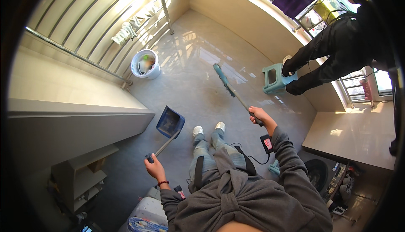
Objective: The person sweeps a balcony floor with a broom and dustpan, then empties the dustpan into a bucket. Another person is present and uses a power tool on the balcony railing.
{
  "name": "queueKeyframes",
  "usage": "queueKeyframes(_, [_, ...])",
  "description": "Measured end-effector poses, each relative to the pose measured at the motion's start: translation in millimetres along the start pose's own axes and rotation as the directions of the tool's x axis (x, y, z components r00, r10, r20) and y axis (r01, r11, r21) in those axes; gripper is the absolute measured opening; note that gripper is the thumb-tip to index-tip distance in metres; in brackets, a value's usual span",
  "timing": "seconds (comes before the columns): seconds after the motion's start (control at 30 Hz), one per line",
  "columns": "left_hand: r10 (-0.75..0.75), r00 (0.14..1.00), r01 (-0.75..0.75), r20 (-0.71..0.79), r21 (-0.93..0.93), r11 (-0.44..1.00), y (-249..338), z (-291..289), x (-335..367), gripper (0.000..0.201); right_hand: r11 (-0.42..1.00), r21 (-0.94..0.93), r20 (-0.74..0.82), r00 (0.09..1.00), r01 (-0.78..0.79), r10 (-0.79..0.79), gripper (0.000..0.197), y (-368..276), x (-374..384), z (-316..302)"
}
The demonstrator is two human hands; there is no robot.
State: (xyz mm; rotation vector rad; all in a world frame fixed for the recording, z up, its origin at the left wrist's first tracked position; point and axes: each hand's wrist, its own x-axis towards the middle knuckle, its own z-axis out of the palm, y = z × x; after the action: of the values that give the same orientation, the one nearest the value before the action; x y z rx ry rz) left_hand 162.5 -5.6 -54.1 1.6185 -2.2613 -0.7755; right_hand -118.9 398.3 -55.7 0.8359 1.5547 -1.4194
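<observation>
Gripping blue dustpan [170, 123] — teal-headed broom [230, 89] opposite

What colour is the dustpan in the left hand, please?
Blue, with a grey handle; the dustpan shows best in the head view.

Open floor [198, 69] ran far ahead between the white bucket [144, 64] on the left and the teal stool [275, 78] on the right, where another person [337, 46] stood. Near left, the grey ledge [80, 124] and shelf unit [82, 175] blocked passage; near right, a counter [358, 137].
</observation>
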Motion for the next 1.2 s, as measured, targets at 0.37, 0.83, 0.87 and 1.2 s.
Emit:
queueKeyframes(0.37, [0.001, 1.000, 0.000, -0.019, 0.010, 1.000, -6, -26, -23, 0.035, 0.757, -0.642, -0.099, 0.965, 0.124, -0.242, 0.043, -3, 101, 51])
queueKeyframes(0.83, [-0.003, 0.997, -0.004, 0.081, 0.083, 0.997, 1, -8, -23, 0.032, 0.685, -0.724, 0.020, 0.996, 0.078, -0.091, 0.022, 79, 27, 10])
queueKeyframes(0.87, [0.007, 0.996, -0.015, 0.094, 0.089, 0.996, 6, -6, -22, 0.033, 0.709, -0.701, 0.030, 0.996, 0.083, -0.086, 0.022, 76, 27, 4])
queueKeyframes(1.2, [0.186, 0.938, -0.244, 0.291, 0.175, 0.954, 55, 6, -13, 0.030, 0.976, 0.190, 0.059, 0.994, -0.103, 0.093, 0.035, 109, 2, -66])
